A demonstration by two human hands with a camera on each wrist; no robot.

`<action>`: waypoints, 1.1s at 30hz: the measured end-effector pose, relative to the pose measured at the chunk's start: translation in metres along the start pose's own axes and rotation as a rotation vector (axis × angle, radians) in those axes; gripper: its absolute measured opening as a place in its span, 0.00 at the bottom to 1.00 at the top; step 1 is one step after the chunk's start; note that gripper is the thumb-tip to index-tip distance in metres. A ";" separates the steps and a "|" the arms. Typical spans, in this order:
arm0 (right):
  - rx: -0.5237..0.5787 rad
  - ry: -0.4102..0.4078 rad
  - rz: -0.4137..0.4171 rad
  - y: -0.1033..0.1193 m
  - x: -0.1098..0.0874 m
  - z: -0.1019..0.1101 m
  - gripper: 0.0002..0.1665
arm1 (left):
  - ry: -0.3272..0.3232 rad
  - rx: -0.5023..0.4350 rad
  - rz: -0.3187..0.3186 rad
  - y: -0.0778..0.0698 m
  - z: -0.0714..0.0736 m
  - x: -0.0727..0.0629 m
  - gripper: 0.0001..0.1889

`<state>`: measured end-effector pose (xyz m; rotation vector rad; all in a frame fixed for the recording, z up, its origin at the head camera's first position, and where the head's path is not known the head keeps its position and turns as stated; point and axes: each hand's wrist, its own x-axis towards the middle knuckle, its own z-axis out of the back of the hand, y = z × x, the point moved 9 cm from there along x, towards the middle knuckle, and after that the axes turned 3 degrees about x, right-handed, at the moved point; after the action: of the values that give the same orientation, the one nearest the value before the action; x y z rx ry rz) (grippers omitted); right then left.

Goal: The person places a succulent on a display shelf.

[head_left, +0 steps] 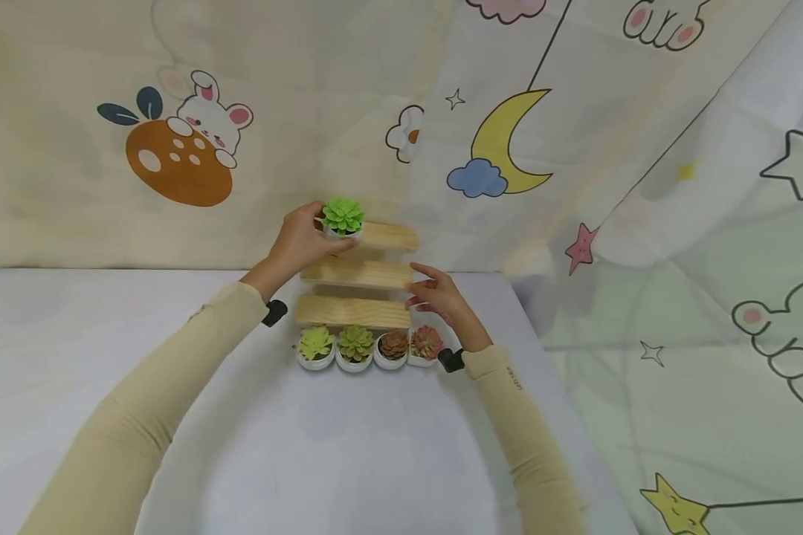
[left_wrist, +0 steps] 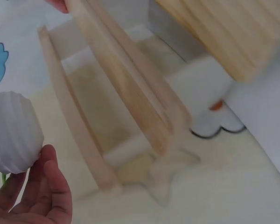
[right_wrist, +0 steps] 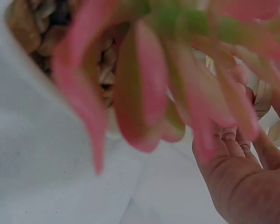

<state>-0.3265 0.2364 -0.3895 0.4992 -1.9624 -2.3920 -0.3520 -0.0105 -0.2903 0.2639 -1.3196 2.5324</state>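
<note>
My left hand (head_left: 302, 239) holds a bright green potted succulent (head_left: 343, 215) at the left end of the top tier of a wooden stepped shelf (head_left: 355, 275). In the left wrist view, the fingers (left_wrist: 49, 182) grip its ribbed white pot (left_wrist: 16, 133), beside the shelf's slats. My right hand (head_left: 442, 297) is at the right end of the middle tier, fingertips right at the board's edge. Close to the right wrist camera, a pink succulent (right_wrist: 149, 79) covers part of that hand.
A row of potted succulents stands along the shelf's front: a yellow-green one (head_left: 315, 342), a green one (head_left: 356, 343), a brown one (head_left: 393, 345) and the pink one. The white table (head_left: 348, 446) meets a cartoon-printed cloth (head_left: 294, 134) behind the shelf.
</note>
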 end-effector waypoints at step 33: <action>-0.029 -0.078 -0.056 -0.012 0.002 0.002 0.34 | 0.164 -0.126 0.011 -0.019 -0.078 0.043 0.33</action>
<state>-0.3264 0.2409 -0.4008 0.4736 -1.9664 -2.5073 -0.3897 0.0709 -0.3077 0.0222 -1.4116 2.4090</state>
